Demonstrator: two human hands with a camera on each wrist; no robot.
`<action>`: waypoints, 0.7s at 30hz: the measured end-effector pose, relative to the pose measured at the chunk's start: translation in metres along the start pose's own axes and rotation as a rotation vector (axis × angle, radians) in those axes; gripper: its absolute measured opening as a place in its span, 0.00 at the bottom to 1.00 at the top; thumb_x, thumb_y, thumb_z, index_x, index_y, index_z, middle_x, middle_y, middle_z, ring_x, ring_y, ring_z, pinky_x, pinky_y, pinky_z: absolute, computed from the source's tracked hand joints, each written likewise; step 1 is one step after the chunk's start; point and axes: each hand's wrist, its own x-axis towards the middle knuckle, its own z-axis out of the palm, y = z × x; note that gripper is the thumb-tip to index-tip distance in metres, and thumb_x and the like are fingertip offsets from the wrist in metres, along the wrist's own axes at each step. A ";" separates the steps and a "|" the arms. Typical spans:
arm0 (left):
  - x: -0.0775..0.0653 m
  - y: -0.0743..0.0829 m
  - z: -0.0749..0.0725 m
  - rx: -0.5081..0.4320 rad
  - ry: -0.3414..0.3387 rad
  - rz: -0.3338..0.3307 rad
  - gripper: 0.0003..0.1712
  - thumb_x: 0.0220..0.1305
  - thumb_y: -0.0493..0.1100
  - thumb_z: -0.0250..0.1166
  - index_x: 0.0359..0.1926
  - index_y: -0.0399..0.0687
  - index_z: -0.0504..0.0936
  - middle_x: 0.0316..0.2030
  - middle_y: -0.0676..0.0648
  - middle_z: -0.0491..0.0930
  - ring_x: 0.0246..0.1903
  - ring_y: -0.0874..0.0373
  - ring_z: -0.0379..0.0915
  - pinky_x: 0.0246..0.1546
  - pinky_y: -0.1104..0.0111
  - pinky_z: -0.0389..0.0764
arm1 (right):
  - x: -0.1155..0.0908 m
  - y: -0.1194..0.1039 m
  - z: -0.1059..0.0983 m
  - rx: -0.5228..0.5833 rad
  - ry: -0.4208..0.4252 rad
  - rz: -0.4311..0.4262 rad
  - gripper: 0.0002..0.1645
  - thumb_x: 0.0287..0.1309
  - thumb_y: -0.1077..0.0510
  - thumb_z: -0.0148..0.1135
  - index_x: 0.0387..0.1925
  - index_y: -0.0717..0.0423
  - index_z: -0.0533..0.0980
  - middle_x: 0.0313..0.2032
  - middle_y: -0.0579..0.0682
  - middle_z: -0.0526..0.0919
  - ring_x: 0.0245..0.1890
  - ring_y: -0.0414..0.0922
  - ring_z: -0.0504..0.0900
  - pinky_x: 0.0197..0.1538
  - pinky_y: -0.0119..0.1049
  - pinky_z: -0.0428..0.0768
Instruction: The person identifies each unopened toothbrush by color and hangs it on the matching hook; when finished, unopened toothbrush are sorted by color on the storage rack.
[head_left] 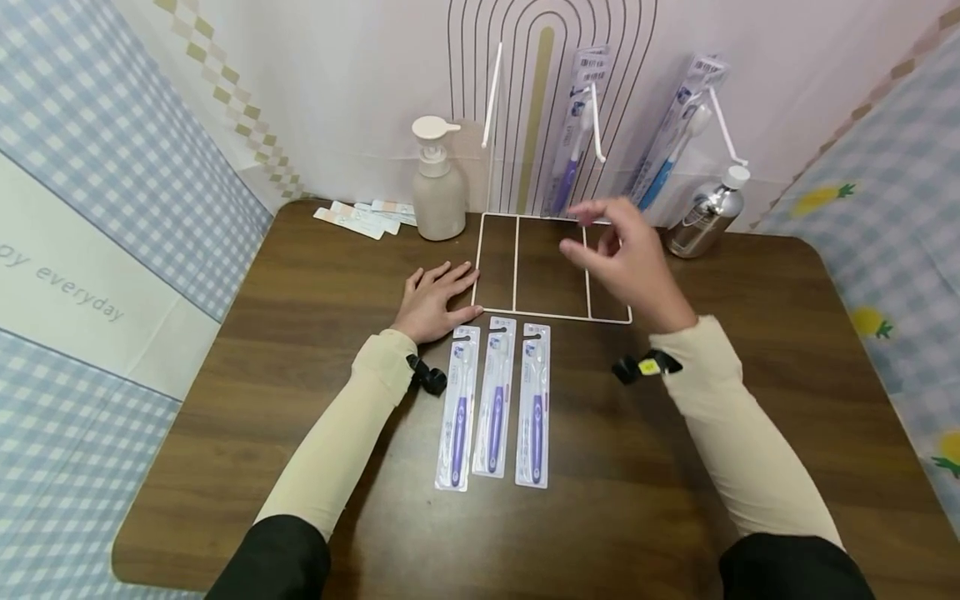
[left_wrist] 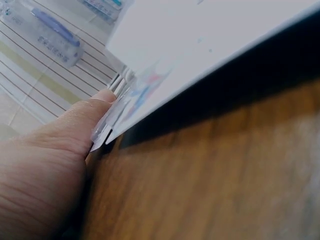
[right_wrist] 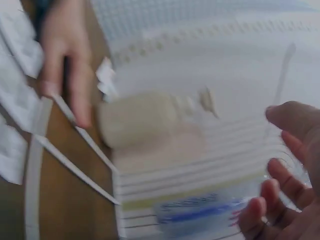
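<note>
A left hand [head_left: 437, 302], fingers spread and gripping nothing, rests on the counter [head_left: 285, 367] at the left edge of a white wire rack [head_left: 515, 267]; three toothbrush packs [head_left: 495, 404], likely light, stiff and slick, lie just near of the rack, best pinched by their long edges, with open room on their near side; a right hand [head_left: 628, 262], thumb and fingers apart, hovers over the rack's right side, holding nothing
</note>
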 end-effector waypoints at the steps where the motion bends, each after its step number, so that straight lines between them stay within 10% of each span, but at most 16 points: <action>1: 0.001 0.000 -0.001 0.002 0.001 0.000 0.42 0.75 0.67 0.61 0.83 0.64 0.61 0.82 0.57 0.54 0.82 0.51 0.44 0.78 0.44 0.34 | -0.009 0.001 0.004 -0.017 -0.026 0.002 0.25 0.59 0.61 0.79 0.58 0.56 0.83 0.46 0.50 0.79 0.28 0.43 0.70 0.32 0.31 0.71; 13: -0.001 -0.002 0.000 0.011 -0.001 -0.002 0.42 0.75 0.67 0.60 0.83 0.64 0.61 0.82 0.57 0.54 0.82 0.51 0.44 0.78 0.44 0.35 | -0.092 0.033 0.055 -0.144 -0.339 0.172 0.26 0.61 0.53 0.79 0.59 0.57 0.85 0.44 0.58 0.81 0.37 0.51 0.76 0.41 0.43 0.74; 21: 0.001 -0.001 0.002 0.013 0.004 0.007 0.43 0.75 0.68 0.60 0.83 0.63 0.62 0.82 0.57 0.55 0.82 0.50 0.44 0.78 0.44 0.35 | -0.111 0.046 0.067 -0.224 -0.392 0.258 0.31 0.59 0.47 0.80 0.62 0.52 0.85 0.48 0.55 0.78 0.44 0.51 0.76 0.50 0.49 0.75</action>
